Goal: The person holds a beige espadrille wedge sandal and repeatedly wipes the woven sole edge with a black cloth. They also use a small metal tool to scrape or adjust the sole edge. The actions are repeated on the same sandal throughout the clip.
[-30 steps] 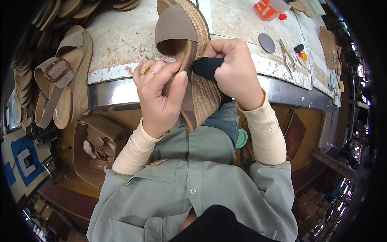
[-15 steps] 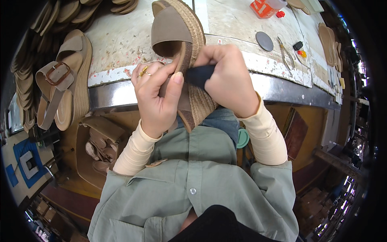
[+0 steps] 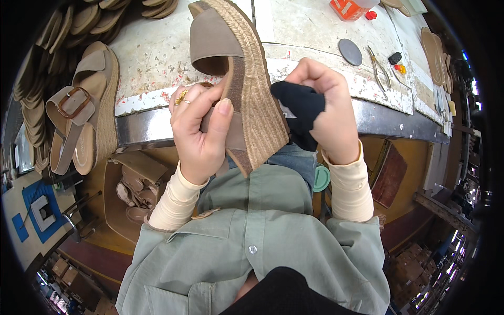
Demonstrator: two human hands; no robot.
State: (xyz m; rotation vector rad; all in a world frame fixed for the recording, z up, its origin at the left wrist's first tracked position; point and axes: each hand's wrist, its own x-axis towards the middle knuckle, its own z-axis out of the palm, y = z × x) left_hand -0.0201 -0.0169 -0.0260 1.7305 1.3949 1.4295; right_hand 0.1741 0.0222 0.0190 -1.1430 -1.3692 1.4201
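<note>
A taupe wedge sandal with a rope-braided sole is tilted up in front of me at the table's near edge. My left hand is closed around its strap and inner side, the thumb lying along the footbed edge. Just right of the woven wedge, my right hand pinches a crumpled black cloth, which hangs close to the sole; whether it touches cannot be made out. The matching sandal, with a brown buckle, stands at the left end of the table.
Stacked soles crowd the far left. On the right of the worktable lie a grey disc, pliers, a small black bottle and an orange-labelled container. Below left, a cardboard box holds sandals.
My right hand has drawn the black cloth away from the sandal's side toward the right. The sandal has turned slightly, showing more of its woven wedge; my left hand keeps its hold.
</note>
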